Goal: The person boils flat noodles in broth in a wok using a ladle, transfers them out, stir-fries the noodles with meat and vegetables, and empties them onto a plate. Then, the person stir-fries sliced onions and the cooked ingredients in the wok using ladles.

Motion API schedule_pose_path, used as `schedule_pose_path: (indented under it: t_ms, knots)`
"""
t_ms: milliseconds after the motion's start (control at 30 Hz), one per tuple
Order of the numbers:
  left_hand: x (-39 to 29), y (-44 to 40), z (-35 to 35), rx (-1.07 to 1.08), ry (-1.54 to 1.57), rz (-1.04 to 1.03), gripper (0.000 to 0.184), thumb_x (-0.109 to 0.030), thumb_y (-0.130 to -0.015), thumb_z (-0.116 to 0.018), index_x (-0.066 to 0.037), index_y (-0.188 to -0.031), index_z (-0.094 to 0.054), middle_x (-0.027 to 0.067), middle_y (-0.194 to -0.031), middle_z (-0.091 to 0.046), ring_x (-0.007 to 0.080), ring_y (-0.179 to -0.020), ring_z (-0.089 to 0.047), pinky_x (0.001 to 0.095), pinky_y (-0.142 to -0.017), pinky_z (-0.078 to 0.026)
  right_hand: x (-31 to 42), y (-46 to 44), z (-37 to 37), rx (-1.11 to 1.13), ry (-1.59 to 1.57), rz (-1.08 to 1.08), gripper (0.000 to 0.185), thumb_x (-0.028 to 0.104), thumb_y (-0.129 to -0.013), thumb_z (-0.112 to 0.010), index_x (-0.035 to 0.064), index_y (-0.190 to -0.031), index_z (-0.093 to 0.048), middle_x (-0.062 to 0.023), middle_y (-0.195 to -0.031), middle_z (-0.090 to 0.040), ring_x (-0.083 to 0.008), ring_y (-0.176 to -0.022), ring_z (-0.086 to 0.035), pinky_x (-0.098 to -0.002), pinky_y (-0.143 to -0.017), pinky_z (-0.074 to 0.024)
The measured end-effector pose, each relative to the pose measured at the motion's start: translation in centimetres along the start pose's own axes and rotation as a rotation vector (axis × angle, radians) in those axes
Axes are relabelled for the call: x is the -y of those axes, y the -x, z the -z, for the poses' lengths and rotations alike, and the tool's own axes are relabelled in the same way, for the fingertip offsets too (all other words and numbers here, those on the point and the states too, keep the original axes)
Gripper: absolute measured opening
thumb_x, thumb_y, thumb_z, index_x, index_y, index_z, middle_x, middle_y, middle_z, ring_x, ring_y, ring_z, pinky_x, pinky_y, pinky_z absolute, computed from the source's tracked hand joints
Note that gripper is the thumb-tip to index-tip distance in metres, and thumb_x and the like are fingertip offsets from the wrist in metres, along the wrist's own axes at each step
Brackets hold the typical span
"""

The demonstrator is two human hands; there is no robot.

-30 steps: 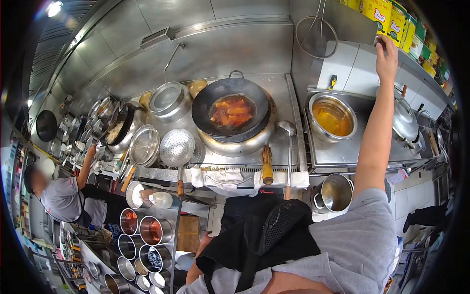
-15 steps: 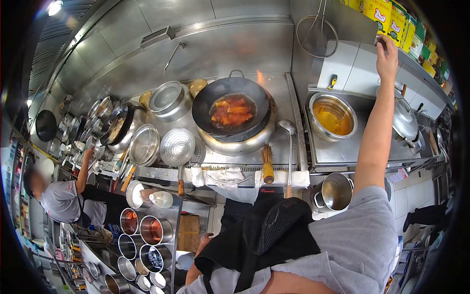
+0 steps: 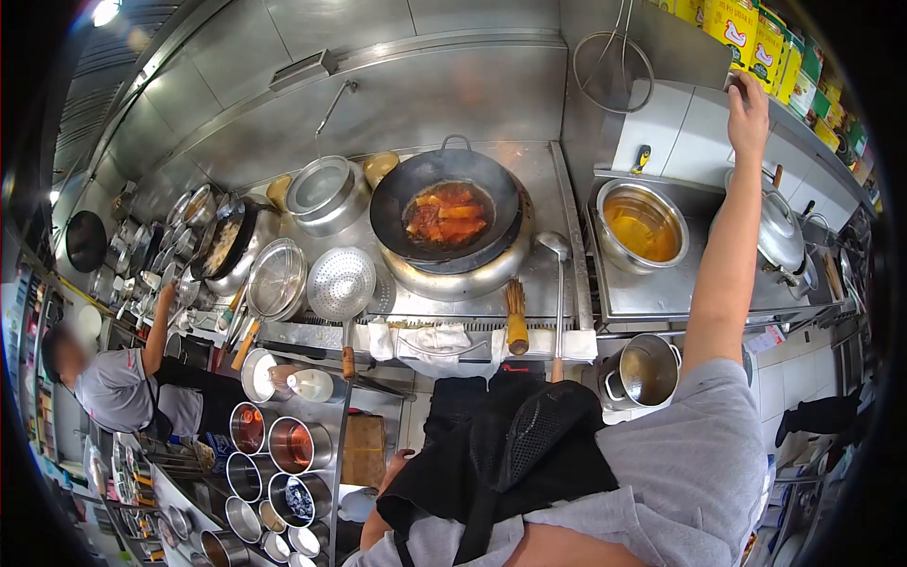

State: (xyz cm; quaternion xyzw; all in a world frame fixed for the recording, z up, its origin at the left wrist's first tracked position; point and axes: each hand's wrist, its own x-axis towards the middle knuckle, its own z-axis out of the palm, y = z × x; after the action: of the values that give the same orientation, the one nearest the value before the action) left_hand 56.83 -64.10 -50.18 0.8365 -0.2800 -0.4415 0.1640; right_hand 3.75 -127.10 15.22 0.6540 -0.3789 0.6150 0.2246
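Observation:
High at the right, my right hand has its fingers bent over the edge of the steel shelf, below yellow cartons. My left hand is low beside my body, partly covered by the black cloth, so its fingers hardly show. Ahead of me a black wok sits on the round burner, with reddish-orange pieces of food in dark liquid. Neither hand touches the wok. A ladle and a bamboo brush lie to its right.
A pot of amber liquid stands right of the stove, a deep pot below it. Left are a perforated skimmer, a wire strainer and several steel containers. A co-worker stands at another wok.
The flame at the wok's right rim is gone from sight. The food in the wok has shifted slightly. The co-worker's arm has moved a little; my hands stay in place.

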Motion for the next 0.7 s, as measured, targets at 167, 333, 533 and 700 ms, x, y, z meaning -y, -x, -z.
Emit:
schedule_pose_path:
  t_ms: [167,333,533,700]
  knots:
    - [1.8,-1.4,-1.0,0.055,0.103,-0.058,0.051,-0.032,-0.07,-0.08,-0.008,-0.113,-0.065,0.0181,-0.102,-0.069,0.0297,-0.1,-0.066,0.0363,-0.087,-0.051,-0.5,0.0,-0.2,-0.014,0.055,0.039,0.027,0.015,-0.086,-0.059,0.0051,-0.111,-0.064,-0.0114,-0.111,-0.063,-0.0267,-0.105,-0.058,-0.035,-0.095,-0.043]
    - [1.4,-1.5,-0.9,0.043,0.061,-0.038,0.051,-0.031,-0.07,-0.08,-0.008,-0.113,-0.065,0.0178,-0.102,-0.069,0.0294,-0.1,-0.066,0.0361,-0.086,-0.051,-0.7,0.1,-0.2,-0.014,0.031,0.027,0.028,0.017,-0.087,-0.058,0.0061,-0.112,-0.064,-0.0112,-0.111,-0.063,-0.0274,-0.105,-0.058,-0.0355,-0.095,-0.0426]
    - [0.7,-1.5,-0.7,0.049,0.05,-0.032,0.05,-0.03,-0.07,-0.08,-0.008,-0.113,-0.065,0.0176,-0.101,-0.069,0.0291,-0.099,-0.066,0.0359,-0.086,-0.052,-1.1,0.1,-0.3,-0.021,0.046,0.055,0.027,0.017,-0.087,-0.058,0.0068,-0.112,-0.064,-0.01,-0.111,-0.063,-0.0263,-0.104,-0.058,-0.0357,-0.095,-0.0426]
    - [0.1,-1.6,-0.5,0.056,0.047,-0.03,0.049,-0.029,-0.07,-0.08,-0.008,-0.113,-0.066,0.0173,-0.101,-0.07,0.0288,-0.099,-0.067,0.0357,-0.086,-0.052,-1.1,0.1,-0.5,-0.034,0.032,0.051,0.027,0.017,-0.087,-0.059,0.0071,-0.112,-0.064,-0.0098,-0.11,-0.064,-0.0263,-0.104,-0.058,-0.0361,-0.095,-0.0424]
